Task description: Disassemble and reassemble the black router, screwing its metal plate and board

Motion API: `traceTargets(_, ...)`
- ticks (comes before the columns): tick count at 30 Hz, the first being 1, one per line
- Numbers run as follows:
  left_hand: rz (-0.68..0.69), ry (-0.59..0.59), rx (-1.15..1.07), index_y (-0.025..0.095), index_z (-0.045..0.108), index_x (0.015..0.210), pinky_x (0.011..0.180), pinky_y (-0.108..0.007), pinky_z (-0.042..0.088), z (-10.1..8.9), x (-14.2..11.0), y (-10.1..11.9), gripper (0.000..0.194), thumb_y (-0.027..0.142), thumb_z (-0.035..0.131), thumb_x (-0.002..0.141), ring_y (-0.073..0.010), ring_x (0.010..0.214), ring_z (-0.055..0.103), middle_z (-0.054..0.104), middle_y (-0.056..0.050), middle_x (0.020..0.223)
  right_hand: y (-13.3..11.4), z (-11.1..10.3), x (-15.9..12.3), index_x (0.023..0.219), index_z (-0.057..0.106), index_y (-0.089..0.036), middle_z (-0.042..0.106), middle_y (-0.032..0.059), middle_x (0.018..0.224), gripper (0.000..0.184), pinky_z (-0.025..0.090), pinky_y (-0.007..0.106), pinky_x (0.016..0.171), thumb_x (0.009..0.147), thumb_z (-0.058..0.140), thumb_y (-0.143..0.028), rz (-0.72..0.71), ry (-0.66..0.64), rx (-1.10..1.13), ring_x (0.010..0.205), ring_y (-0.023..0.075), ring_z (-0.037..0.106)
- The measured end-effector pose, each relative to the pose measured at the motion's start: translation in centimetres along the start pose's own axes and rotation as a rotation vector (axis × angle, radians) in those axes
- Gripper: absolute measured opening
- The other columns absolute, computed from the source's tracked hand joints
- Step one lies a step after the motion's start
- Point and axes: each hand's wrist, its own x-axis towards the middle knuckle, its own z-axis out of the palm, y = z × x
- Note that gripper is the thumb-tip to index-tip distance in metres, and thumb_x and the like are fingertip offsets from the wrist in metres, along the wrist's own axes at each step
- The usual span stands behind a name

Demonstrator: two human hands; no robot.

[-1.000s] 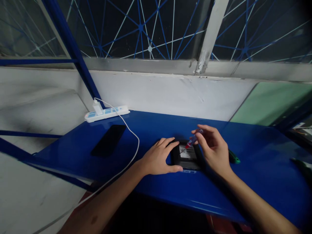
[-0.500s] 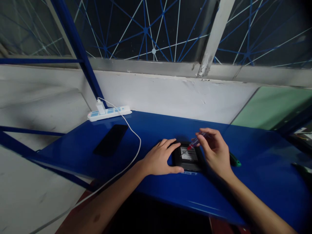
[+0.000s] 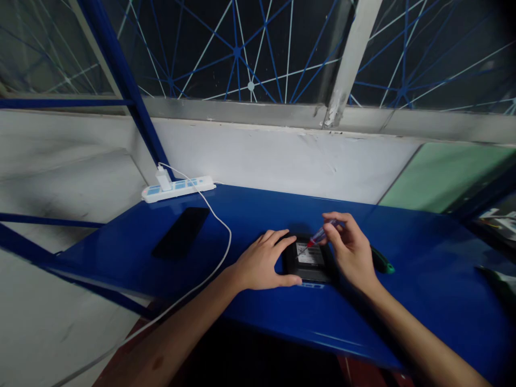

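A flat black device (image 3: 312, 273) with a white printed label lies on the blue table. My left hand (image 3: 262, 263) rests at its left side, fingers spread, with thumb and fingertips touching the edge. In my right hand (image 3: 351, 244) is a screwdriver (image 3: 320, 235) with a clear purplish handle and a red collar. It slants down to the left, and its thin shaft reaches the label's left side. Whether the tip sits in a screw is too small to tell. Just right of my right hand lies a green-and-black handled tool (image 3: 382, 261), partly hidden by the hand.
A black phone-like slab (image 3: 181, 232) lies on the table (image 3: 258, 207) to the left. Behind it, a white power strip (image 3: 179, 188) holds a plugged-in charger (image 3: 163, 178); its white cable (image 3: 229, 244) runs past my left arm. A dark object (image 3: 497, 282) stands at the right edge.
The whole view has shifted slightly. My left hand keeps its place on the device, and my right hand still holds the screwdriver at nearly the same slant.
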Motion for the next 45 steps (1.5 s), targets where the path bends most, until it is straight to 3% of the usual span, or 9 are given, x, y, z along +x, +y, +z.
traceTargets(8, -0.005, 0.005, 0.003, 0.027, 0.041, 0.152, 0.115, -0.058, 0.036, 0.1, -0.1, 0.0, 0.094, 0.076, 0.067, 0.077, -0.0398, 0.144, 0.036, 0.038, -0.011, 0.16, 0.3, 0.0, 0.0, 0.103, 0.067, -0.028, 0.065, 0.0008, 0.096, 0.016, 0.058, 0.029, 0.061, 0.091, 0.069, -0.038, -0.051, 0.025, 0.009, 0.067, 0.0129, 0.065)
traceTargets(14, 0.004, 0.007, 0.011, 0.024, 0.042, 0.151, 0.117, -0.055, 0.035, 0.0, 0.0, 0.0, 0.094, 0.075, 0.068, 0.077, -0.0378, 0.143, 0.037, 0.039, -0.012, 0.159, -0.6, -0.1, -0.1, 0.126, 0.062, -0.029, 0.073, 0.0056, 0.113, 0.032, 0.061, 0.037, 0.077, 0.096, 0.062, -0.038, 0.008, -0.022, 0.04, 0.082, 0.0177, 0.072)
traceTargets(17, 0.002, 0.001, 0.009, 0.025, 0.041, 0.152, 0.116, -0.056, 0.035, 0.0, 0.0, 0.0, 0.094, 0.075, 0.068, 0.077, -0.0378, 0.143, 0.037, 0.039, -0.012, 0.159, -0.7, -0.2, -0.1, 0.126, 0.062, -0.029, 0.071, 0.0066, 0.122, 0.03, 0.06, 0.037, 0.078, 0.099, 0.056, -0.04, 0.026, -0.063, 0.052, 0.086, 0.0179, 0.073)
traceTargets(22, 0.007, 0.01, 0.004, 0.026, 0.041, 0.152, 0.116, -0.056, 0.036, 0.1, 0.0, -0.1, 0.094, 0.077, 0.068, 0.077, -0.0381, 0.143, 0.038, 0.039, -0.012, 0.159, -0.2, 0.0, 0.0, 0.11, 0.066, -0.027, 0.068, 0.0026, 0.101, 0.022, 0.059, 0.031, 0.065, 0.094, 0.064, -0.041, 0.011, -0.007, 0.05, 0.07, 0.0137, 0.066)
traceTargets(25, 0.005, 0.013, 0.009, 0.025, 0.042, 0.151, 0.116, -0.055, 0.036, 0.2, 0.0, -0.2, 0.094, 0.076, 0.069, 0.077, -0.0373, 0.143, 0.038, 0.039, -0.012, 0.159, -0.2, 0.0, 0.0, 0.107, 0.066, -0.026, 0.067, 0.0015, 0.095, 0.02, 0.058, 0.03, 0.065, 0.092, 0.066, -0.039, 0.011, 0.011, 0.046, 0.069, 0.0132, 0.065)
traceTargets(29, 0.008, 0.012, -0.004, 0.026, 0.041, 0.151, 0.117, -0.056, 0.034, 0.1, 0.0, -0.2, 0.094, 0.076, 0.069, 0.077, -0.0383, 0.143, 0.037, 0.039, -0.011, 0.159, -0.6, -0.1, 0.0, 0.12, 0.062, -0.026, 0.071, 0.005, 0.109, 0.028, 0.059, 0.034, 0.075, 0.096, 0.061, -0.039, 0.026, -0.008, 0.08, 0.083, 0.0171, 0.071)
traceTargets(33, -0.006, 0.002, -0.014, 0.028, 0.041, 0.152, 0.115, -0.057, 0.035, 0.1, 0.0, -0.1, 0.094, 0.076, 0.068, 0.076, -0.0392, 0.144, 0.036, 0.038, -0.011, 0.16, -0.7, -0.3, -0.1, 0.121, 0.062, -0.027, 0.067, 0.0072, 0.127, 0.027, 0.059, 0.037, 0.077, 0.101, 0.05, -0.041, 0.052, -0.063, 0.082, 0.094, 0.0203, 0.073)
traceTargets(38, 0.002, 0.002, -0.007, 0.027, 0.041, 0.152, 0.116, -0.057, 0.035, 0.1, 0.0, -0.1, 0.095, 0.076, 0.068, 0.076, -0.038, 0.143, 0.037, 0.038, -0.012, 0.16, -0.4, -0.2, 0.0, 0.118, 0.064, -0.027, 0.066, 0.0037, 0.108, 0.029, 0.057, 0.032, 0.068, 0.097, 0.057, -0.046, 0.054, -0.037, 0.02, 0.07, 0.0129, 0.066)
traceTargets(45, -0.01, -0.003, 0.001, 0.024, 0.041, 0.152, 0.116, -0.056, 0.035, 0.1, 0.0, -0.1, 0.097, 0.077, 0.069, 0.075, -0.0396, 0.143, 0.037, 0.039, -0.013, 0.159, 0.0, -0.1, 0.1, 0.112, 0.064, -0.025, 0.063, 0.004, 0.102, 0.027, 0.056, 0.027, 0.06, 0.093, 0.062, -0.045, 0.044, -0.022, 0.008, 0.069, 0.0126, 0.061)
